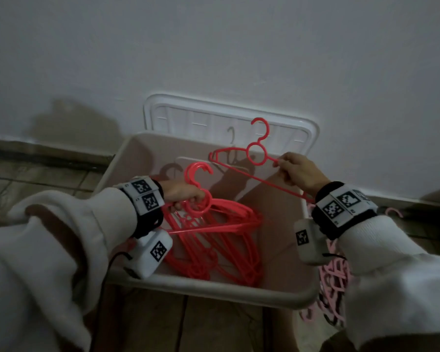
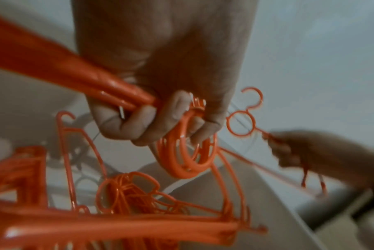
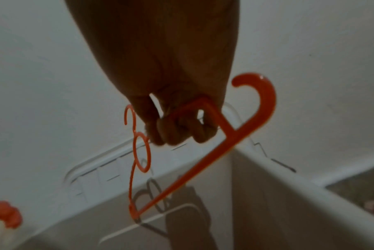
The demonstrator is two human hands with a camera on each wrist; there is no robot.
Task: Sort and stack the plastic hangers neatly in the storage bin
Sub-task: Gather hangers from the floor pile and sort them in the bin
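Plain white wall (image 1: 214,47) behind, tiled floor (image 1: 36,174) below, and a beige rectangular plastic storage bin (image 1: 214,288) is parked against it, with its white lid (image 1: 290,125) leaned up at the back. A bundle of red plastic hangers (image 1: 214,224) is gripped by the left hand (image 1: 181,194) inside the bin, fingers curled through the rings. A single thin red plastic hanger (image 1: 254,153) is held over the bin by the right hand (image 1: 297,171), fingers clamped on its shoulder. Pale pink plastic hangers (image 1: 333,278) are piled on the floor just beside the bin.

A white bin lid (image 1: 229,115) leans upright against a pale wall (image 1: 214,47) — dark tiled floor (image 1: 36,174) meets a grey skirting strip (image 1: 48,151) along the wall's foot.
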